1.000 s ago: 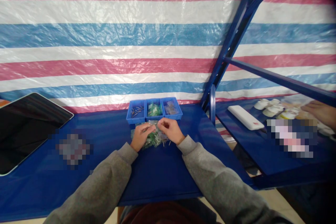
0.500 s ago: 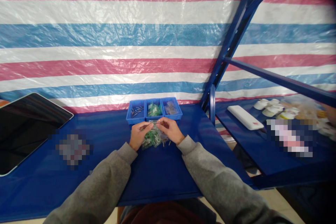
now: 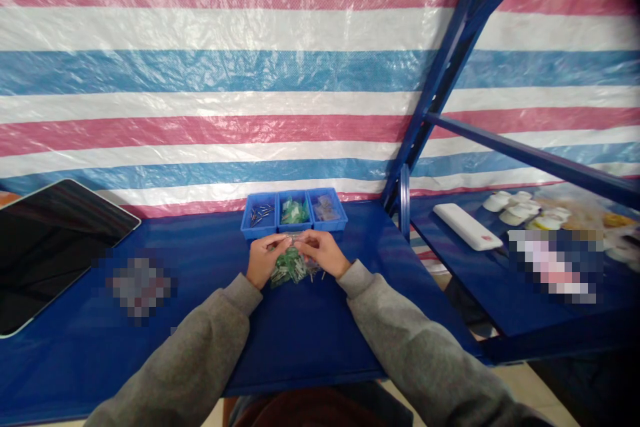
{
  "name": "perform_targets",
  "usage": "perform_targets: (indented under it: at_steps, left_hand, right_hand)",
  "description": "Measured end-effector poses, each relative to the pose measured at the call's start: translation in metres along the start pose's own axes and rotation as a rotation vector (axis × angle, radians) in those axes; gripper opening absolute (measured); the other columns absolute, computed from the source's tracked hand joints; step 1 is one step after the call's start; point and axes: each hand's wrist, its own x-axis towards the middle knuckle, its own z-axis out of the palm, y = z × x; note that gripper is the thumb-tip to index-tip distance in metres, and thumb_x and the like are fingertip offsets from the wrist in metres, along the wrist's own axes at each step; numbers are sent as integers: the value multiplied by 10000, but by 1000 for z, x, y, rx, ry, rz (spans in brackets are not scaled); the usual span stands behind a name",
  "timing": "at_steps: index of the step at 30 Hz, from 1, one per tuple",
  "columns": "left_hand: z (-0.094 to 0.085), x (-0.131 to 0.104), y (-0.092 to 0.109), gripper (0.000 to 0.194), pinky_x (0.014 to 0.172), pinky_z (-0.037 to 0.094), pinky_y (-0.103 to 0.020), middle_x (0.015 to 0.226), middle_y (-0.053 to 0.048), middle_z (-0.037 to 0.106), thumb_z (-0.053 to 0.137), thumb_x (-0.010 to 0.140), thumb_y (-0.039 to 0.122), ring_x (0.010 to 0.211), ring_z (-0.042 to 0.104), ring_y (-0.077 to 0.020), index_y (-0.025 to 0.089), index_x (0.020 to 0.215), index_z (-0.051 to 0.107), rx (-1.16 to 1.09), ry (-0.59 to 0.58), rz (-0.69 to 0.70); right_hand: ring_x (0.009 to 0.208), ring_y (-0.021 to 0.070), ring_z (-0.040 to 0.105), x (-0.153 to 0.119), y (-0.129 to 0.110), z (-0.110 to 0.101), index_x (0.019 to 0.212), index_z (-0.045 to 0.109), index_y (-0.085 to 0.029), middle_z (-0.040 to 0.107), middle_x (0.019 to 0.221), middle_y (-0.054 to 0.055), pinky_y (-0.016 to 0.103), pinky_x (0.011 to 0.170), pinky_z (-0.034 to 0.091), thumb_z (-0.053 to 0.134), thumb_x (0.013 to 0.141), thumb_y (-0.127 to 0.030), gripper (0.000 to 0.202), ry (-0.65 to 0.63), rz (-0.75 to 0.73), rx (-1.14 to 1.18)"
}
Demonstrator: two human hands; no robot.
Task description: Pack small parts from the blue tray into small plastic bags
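Note:
My left hand (image 3: 263, 260) and my right hand (image 3: 324, 252) meet just in front of the blue bins, thumbs and fingers pinched together. Between their fingertips is a small clear plastic bag (image 3: 294, 236), mostly covered by the fingers. Below it on the table lies a pile of small green and clear packets (image 3: 289, 267), with a few thin metal pieces (image 3: 323, 274) beside my right hand. Behind stand three joined blue bins: the left bin (image 3: 246, 221) holds metal pins, the middle bin (image 3: 294, 227) green packets, the right bin (image 3: 338, 222) clear packets.
A large black-screened tablet (image 3: 55, 247) lies at the left of the blue table (image 3: 300, 353). A blue metal frame (image 3: 435, 93) rises at the right. Past it, a second table holds a white box (image 3: 467, 227) and several white rolls (image 3: 520, 212). A striped sheet (image 3: 225, 73) hangs behind.
My fingertips have drawn closer together over the clear bag, and my right fingers have curled slightly inward. Less of the bag shows. The view has tilted up slightly.

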Motion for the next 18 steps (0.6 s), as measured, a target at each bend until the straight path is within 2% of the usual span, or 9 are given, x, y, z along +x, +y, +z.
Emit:
perform_targets:
  at_steps: [4, 10, 13, 18]
  left_hand:
    - [-1, 0, 6, 310, 531, 393, -213, 530, 13, 560, 540, 812, 366, 516, 490, -101, 116, 679, 666, -47, -31, 5]
    - [1, 0, 2, 263, 538, 425, -218, 618, 2, 613, 629, 741, 362, 539, 523, -109, 112, 814, 671, -137, -9, -42]
    - [2, 1, -3, 248, 571, 461, -233, 666, -11, 639, 652, 719, 353, 561, 557, -119, 118, 797, 669, -145, -23, -54]
    - [3, 0, -5, 231, 585, 479, -244, 660, -18, 639, 651, 721, 343, 573, 580, -132, 120, 779, 674, -122, -45, -47]
  right_hand:
    - [418, 86, 495, 1, 0, -1, 723, 589, -149, 585, 569, -11, 200, 407, 377, 631, 729, -425, 280, 11, 22, 72]
    - [401, 81, 486, 2, 3, -2, 713, 596, -140, 584, 548, -7, 187, 378, 336, 643, 724, -393, 257, -12, 42, 89]
    - [411, 83, 486, 2, 2, -1, 712, 593, -144, 585, 551, -7, 190, 385, 346, 633, 731, -392, 251, -14, 35, 64]
    - [408, 78, 478, 0, -3, 0, 764, 580, -159, 568, 555, -27, 190, 389, 356, 640, 718, -394, 246, 56, 26, 75]
